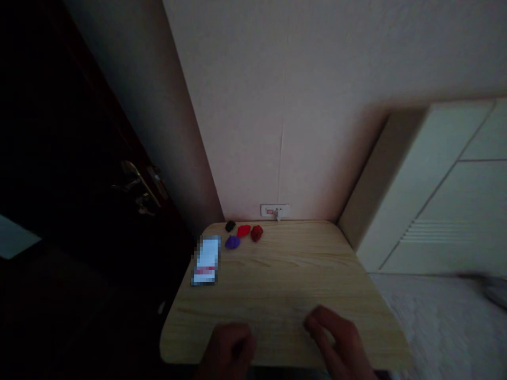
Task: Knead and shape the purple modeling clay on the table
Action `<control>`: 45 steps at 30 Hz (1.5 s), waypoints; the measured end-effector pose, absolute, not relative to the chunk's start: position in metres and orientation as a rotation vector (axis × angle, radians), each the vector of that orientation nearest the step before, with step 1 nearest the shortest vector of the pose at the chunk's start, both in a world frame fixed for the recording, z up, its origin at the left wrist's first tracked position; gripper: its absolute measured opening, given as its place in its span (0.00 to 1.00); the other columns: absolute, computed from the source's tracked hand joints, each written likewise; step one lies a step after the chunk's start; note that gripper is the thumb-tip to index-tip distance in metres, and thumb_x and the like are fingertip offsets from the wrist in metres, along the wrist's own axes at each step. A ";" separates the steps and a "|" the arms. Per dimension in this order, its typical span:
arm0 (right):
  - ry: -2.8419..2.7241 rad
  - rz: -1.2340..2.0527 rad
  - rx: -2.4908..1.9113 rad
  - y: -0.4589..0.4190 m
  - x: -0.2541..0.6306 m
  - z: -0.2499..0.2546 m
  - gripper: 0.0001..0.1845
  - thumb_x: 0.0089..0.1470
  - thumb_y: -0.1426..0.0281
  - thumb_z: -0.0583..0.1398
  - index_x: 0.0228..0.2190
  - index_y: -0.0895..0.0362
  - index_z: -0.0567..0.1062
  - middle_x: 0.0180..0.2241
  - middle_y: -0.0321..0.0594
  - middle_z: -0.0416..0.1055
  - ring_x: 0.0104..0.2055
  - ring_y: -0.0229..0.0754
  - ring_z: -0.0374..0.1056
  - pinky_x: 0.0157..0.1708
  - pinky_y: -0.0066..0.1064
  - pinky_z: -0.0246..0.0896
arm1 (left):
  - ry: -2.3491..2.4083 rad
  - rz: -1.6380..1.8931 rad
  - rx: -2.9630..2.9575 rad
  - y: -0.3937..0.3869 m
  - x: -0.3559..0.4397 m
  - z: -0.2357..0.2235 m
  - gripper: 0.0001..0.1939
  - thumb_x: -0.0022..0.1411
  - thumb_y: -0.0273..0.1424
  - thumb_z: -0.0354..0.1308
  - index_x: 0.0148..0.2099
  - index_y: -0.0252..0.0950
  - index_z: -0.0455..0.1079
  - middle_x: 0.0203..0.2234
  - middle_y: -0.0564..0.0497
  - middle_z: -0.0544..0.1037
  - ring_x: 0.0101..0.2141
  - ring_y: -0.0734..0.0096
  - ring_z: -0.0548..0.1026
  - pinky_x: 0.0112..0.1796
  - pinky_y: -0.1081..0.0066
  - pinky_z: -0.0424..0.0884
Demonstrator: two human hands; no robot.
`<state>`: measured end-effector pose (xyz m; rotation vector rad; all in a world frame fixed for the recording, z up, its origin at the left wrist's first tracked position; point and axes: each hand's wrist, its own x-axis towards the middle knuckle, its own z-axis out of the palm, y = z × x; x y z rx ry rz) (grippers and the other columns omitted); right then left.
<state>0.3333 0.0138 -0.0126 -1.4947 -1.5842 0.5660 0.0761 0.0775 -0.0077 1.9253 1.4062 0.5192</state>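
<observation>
Far back on the table [301, 269], knobbly lumps [232, 242]: purple, black, two red! Left hand [226, 343], right hand [347, 338] curled, grip unclear.

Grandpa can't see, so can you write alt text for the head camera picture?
A person's left hand and right hand, both curled, over a wood-grained table. Near its far left corner: a black lump, purple lump, bright red lump and dark red lump, near a lit phone.

Pale wall [317, 105] (in dim light) between dark door [103, 158] and cream headboard [420, 169].
</observation>
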 end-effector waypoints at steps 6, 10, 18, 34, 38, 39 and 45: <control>-1.585 0.733 -1.501 0.201 0.346 -0.013 0.16 0.60 0.65 0.56 0.25 0.58 0.77 0.25 0.40 0.76 0.28 0.42 0.71 0.30 0.28 0.60 | 1.248 0.705 2.108 0.234 0.184 -0.019 0.18 0.65 0.32 0.50 0.22 0.35 0.62 0.17 0.56 0.64 0.23 0.74 0.64 0.27 0.69 0.53; -1.529 0.692 -1.586 0.250 0.350 -0.039 0.23 0.64 0.62 0.49 0.26 0.59 0.76 0.23 0.42 0.75 0.25 0.42 0.70 0.27 0.29 0.58 | 1.242 0.740 2.063 0.259 0.187 -0.037 0.19 0.63 0.33 0.52 0.20 0.36 0.59 0.14 0.57 0.60 0.20 0.76 0.60 0.26 0.70 0.50; -1.603 0.671 -1.542 0.255 0.352 -0.059 0.24 0.62 0.57 0.54 0.19 0.56 0.68 0.18 0.34 0.64 0.23 0.38 0.60 0.26 0.30 0.50 | 1.216 0.735 2.083 0.263 0.183 -0.046 0.18 0.61 0.31 0.52 0.19 0.36 0.58 0.14 0.58 0.60 0.19 0.77 0.61 0.26 0.71 0.52; -1.817 0.572 -1.665 0.256 0.343 -0.061 0.25 0.63 0.54 0.53 0.21 0.56 0.70 0.18 0.35 0.67 0.23 0.40 0.63 0.26 0.30 0.54 | 1.161 0.760 2.128 0.263 0.173 -0.046 0.16 0.61 0.32 0.54 0.21 0.36 0.70 0.16 0.53 0.73 0.20 0.74 0.63 0.26 0.69 0.54; -1.862 0.541 -1.649 0.257 0.345 -0.064 0.25 0.63 0.54 0.53 0.21 0.55 0.71 0.18 0.36 0.69 0.23 0.40 0.64 0.26 0.30 0.54 | 1.164 0.802 2.130 0.264 0.175 -0.048 0.16 0.60 0.31 0.54 0.20 0.36 0.68 0.15 0.53 0.72 0.19 0.75 0.62 0.26 0.69 0.53; -1.865 0.541 -1.643 0.257 0.346 -0.064 0.25 0.63 0.54 0.53 0.21 0.55 0.72 0.18 0.36 0.69 0.23 0.40 0.65 0.26 0.30 0.54 | 1.170 0.811 2.127 0.263 0.176 -0.048 0.16 0.60 0.31 0.55 0.19 0.36 0.68 0.15 0.54 0.71 0.19 0.75 0.61 0.26 0.69 0.53; -1.839 0.530 -1.635 0.260 0.345 -0.062 0.26 0.61 0.52 0.52 0.20 0.54 0.73 0.17 0.38 0.72 0.21 0.43 0.67 0.24 0.32 0.54 | 1.180 0.769 2.144 0.264 0.176 -0.048 0.17 0.60 0.31 0.55 0.19 0.36 0.66 0.14 0.55 0.68 0.18 0.76 0.59 0.25 0.69 0.54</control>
